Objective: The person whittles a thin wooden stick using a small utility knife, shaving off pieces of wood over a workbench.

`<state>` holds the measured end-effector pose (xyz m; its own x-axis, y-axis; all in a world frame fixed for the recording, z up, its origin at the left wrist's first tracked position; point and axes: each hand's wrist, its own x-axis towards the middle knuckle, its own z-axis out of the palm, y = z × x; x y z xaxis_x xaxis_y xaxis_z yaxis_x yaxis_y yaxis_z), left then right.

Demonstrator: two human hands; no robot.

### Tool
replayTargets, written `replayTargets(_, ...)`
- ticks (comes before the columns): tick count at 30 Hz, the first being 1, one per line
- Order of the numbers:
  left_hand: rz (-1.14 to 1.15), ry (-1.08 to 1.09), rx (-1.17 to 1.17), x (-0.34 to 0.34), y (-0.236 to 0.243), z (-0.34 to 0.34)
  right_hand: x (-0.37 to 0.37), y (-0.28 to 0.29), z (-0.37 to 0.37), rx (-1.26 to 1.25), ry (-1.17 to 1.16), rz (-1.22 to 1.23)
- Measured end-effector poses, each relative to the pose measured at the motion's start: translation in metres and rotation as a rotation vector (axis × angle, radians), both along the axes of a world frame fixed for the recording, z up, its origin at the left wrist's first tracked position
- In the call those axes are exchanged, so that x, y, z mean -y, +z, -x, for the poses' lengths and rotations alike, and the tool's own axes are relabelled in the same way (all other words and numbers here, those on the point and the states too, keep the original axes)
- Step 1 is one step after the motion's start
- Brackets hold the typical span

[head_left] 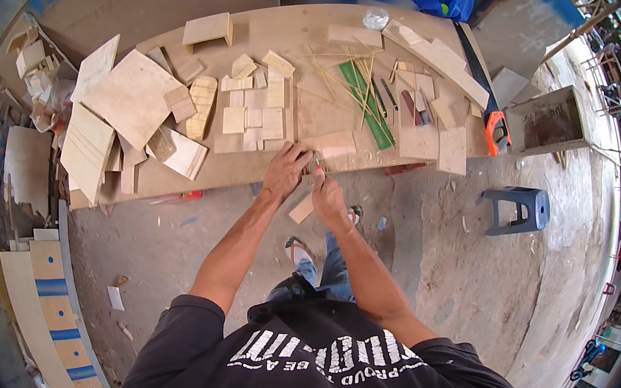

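At the workbench's front edge, my left hand (289,162) has its fingers closed on a small wooden piece (332,144), pressing at its left end. My right hand (328,195) grips a small tool with a red tip or handle (319,169), perhaps a blade, held against the edge just right of my left fingers. A small light board (301,208) shows below my hands, beyond the bench edge. Left of my hands lie small wooden blocks (254,116). To the right are a green ruler (361,95), thin sticks (328,64) and several hand tools (407,105).
The bench (252,39) also bears stacked boards (125,94) at left, a long strip (443,63) and an orange-handled saw (496,131) at right. A grey plastic stool (517,212) stands on the floor at right, below a wooden box (548,118). Striped panels (53,302) lean at lower left.
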<state>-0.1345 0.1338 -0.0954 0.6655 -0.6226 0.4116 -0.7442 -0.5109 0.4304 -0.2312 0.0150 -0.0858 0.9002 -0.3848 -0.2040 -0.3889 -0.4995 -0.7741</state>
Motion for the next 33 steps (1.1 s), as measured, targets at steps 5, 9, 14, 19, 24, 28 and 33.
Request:
replayTargets(5,-0.030,-0.003,-0.045,0.000,0.004,0.002,0.007,-0.010,-0.006,-0.070,0.032,0.030)
replayTargets(9,-0.026,-0.005,-0.040,0.000,0.004,0.001,0.003,-0.006,-0.007,-0.128,-0.048,-0.010)
replayTargets(14,-0.058,0.022,-0.045,0.004,0.006,-0.001,0.005,-0.011,-0.015,-0.066,-0.063,-0.004)
replayTargets(19,-0.084,0.047,-0.035,-0.001,0.002,0.000,-0.001,-0.011,-0.017,-0.128,-0.082,-0.009)
replayTargets(24,-0.052,0.044,-0.005,0.007,0.004,0.002,0.017,-0.030,-0.014,-0.057,0.009,0.017)
replayTargets(28,-0.053,0.069,-0.026,-0.001,0.000,0.005,0.011,-0.017,-0.006,0.011,0.022,-0.049)
replayTargets(33,0.017,0.058,0.035,0.004,0.002,0.004,0.007,-0.017,-0.003,-0.013,-0.054,0.049)
